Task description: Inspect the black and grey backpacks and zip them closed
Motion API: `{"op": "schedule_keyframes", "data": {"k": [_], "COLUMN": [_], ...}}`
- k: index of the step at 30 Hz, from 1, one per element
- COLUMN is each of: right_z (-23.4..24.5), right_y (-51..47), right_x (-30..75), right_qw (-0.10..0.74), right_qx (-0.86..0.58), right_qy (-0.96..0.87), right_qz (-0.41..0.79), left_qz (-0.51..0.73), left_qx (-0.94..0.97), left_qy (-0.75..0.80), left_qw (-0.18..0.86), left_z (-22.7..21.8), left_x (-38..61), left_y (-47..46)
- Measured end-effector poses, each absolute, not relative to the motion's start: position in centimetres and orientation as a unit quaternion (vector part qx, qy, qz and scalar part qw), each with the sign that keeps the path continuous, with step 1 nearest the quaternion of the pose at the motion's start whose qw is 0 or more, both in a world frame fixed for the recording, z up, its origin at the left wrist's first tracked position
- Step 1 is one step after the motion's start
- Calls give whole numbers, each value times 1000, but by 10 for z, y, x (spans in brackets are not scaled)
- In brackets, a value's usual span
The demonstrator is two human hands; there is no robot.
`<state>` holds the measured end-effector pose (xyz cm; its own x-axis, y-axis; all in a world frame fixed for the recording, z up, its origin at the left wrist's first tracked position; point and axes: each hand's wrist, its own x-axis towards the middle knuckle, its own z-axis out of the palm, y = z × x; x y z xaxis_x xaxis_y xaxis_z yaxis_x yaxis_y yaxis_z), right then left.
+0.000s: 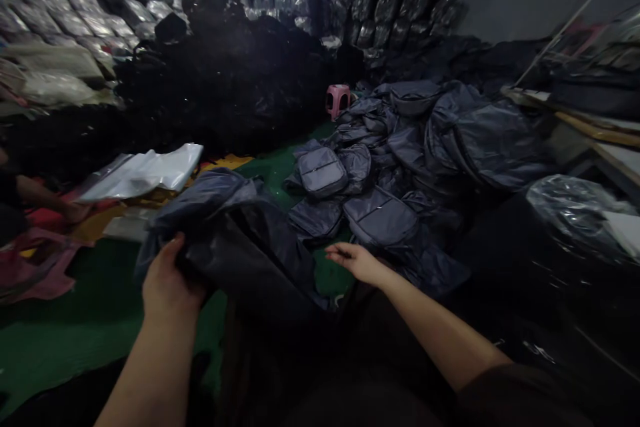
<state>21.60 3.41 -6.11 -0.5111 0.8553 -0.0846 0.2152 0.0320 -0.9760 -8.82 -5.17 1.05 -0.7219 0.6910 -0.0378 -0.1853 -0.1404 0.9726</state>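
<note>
At ten o'clock from our body, our left hand holds tight to a floppy dark blue-grey cloth bag at eleven. We seem to be working on this bag; the next move calls for a firm left grip. Our right hand is at twelve, apart from the bag, fingertips close together; we can't tell if they pinch anything. Farther out, a messy pile of grey-blue cloth bags lies at one o'clock.

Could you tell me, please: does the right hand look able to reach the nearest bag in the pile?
Probably yes: the right hand looks close to that bag, and nothing visible stands between them.
</note>
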Motion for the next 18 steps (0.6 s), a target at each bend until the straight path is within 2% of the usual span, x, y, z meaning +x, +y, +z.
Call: {"op": "schedule_keyframes", "data": {"k": [3, 7, 18], "right_z": [-92, -106, -117], "right_y": [21, 13, 36], "right_x": [217, 207, 205], "right_qw": [220, 176, 211], "right_qx": [-395, -369, -400], "right_qy": [-684, -713, -756], "right_qz": [572, 570, 473], "left_qz": [826, 854, 872], "left_qx": [127, 95, -17], "left_qy": [471, 440, 436], "left_qw": [281, 262, 223], "left_z": [18, 23, 32], "left_x": [-103, -109, -124], "left_y": [-65, -76, -97]}}
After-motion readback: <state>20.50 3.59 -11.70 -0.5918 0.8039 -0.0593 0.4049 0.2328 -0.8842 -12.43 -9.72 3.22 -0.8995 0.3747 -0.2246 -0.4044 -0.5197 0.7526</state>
